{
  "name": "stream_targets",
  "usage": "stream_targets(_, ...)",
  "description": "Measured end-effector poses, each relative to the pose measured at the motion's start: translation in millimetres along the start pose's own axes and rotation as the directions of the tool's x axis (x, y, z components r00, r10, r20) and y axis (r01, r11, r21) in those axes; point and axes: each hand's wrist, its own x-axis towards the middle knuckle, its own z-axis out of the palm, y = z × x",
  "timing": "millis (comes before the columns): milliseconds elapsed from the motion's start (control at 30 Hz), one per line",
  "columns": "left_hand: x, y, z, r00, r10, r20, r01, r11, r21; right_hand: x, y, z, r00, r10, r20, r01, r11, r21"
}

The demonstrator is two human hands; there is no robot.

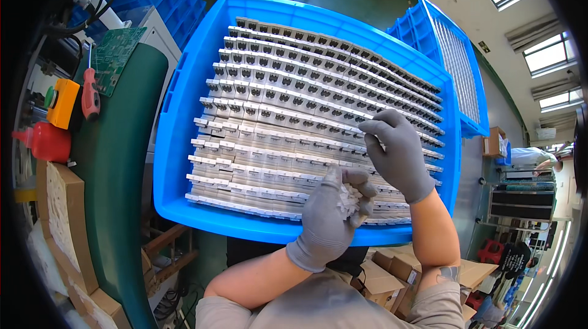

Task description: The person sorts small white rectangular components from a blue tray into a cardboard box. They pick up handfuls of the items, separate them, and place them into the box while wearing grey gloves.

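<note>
My left hand (324,225), in a grey glove, is curled palm-up around a cluster of small whitish pieces (348,201) over the near side of a blue plastic crate (184,108). Rows of white block-like parts (275,140) fill the crate, and dark fittings show on the farther rows. Above the middle-right rows is my right hand (399,156), also gloved in grey. Its thumb and fingers are bent toward each other in a pinch, close to one row. Anything between those fingertips is too small to make out.
A second blue crate (429,26) with similar rows stands at the far right. On the left, a green-covered surface (119,164) holds a red-handled screwdriver (90,97), a green circuit board (116,59) and a red bottle (49,142). Cardboard boxes (381,280) sit below right. Other people are in the right background.
</note>
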Motion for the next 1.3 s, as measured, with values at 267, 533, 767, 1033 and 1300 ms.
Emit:
stream_targets(267,1.2,-0.6,-0.6,1.0,0.027,0.004,-0.027,0.999,0.041,-7.9,-50.4,-39.7,0.985,-0.077,0.155,0.007,0.912,0.409)
stream_targets(533,0.7,0.4,-2.2,0.994,0.062,0.093,-0.073,0.99,0.121,-8.3,-56.5,-36.6,0.963,-0.16,0.216,0.087,0.946,0.311)
stream_targets(767,4.2,-4.9,-5.7,0.991,0.099,0.085,-0.117,0.966,0.23,-15.5,-53.4,-30.9,0.987,-0.034,0.158,-0.053,0.854,0.518)
stream_targets(1033,6.5,-9.0,-7.3,0.993,0.075,0.091,-0.081,0.994,0.071,-8.4,-49.5,-32.8,0.975,-0.204,0.089,0.164,0.928,0.334)
stream_targets(1300,-0.6,-0.8,5.6,0.998,0.047,0.033,-0.052,0.982,0.179,7.5,-17.0,-5.2,0.997,0.042,-0.062,-0.029,0.979,0.2)
